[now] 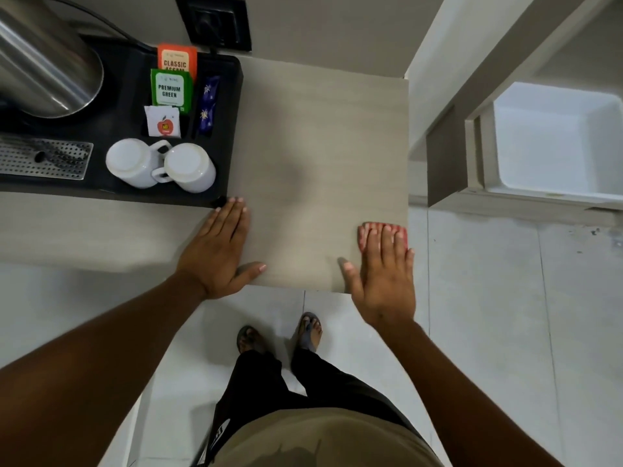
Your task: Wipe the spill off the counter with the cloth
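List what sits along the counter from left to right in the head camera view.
Steel kettle → perforated drip grate → two upturned white mugs → left hand flat on the counter → right hand pressing the pink cloth.

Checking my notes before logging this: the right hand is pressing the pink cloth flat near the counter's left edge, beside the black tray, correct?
Not quite. The head view shows the right hand pressing the pink cloth flat near the counter's right edge, away from the black tray.

Orange sachet (pixel 176 59) reads "CLASSIC"; green sachet (pixel 169 88) "PREMIUM GREEN".
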Available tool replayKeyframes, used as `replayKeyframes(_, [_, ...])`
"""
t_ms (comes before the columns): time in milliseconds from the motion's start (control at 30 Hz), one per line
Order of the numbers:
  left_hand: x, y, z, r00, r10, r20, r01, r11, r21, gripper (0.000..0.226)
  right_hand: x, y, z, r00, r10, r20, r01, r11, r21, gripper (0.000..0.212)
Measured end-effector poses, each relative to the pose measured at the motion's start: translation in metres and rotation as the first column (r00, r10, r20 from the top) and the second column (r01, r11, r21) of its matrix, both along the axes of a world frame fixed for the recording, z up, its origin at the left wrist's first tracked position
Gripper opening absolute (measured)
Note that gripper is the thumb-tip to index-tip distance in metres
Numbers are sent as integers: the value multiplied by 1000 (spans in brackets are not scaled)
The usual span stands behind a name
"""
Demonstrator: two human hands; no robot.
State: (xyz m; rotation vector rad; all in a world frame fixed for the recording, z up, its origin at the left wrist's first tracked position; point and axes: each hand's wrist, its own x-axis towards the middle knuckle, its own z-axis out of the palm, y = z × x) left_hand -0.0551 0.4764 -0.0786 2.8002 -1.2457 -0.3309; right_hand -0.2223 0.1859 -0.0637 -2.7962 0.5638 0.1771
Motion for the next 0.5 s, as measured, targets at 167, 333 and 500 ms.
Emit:
replayKeyframes(167, [1, 0, -2, 1000, 2, -12, -2, 1000, 10, 106, 69, -41, 5, 995, -104, 11, 104, 994, 25, 79])
replayKeyframes(333, [3, 0, -2, 1000, 4, -13, -4, 1000, -11, 106, 116, -66, 8, 993, -112, -24, 112, 994, 10, 83])
replayKeyframes(500, [0, 1, -5, 1000, 11, 5, -11, 999, -42, 105, 52, -23, 2, 999, -33, 7, 32, 999, 40, 82])
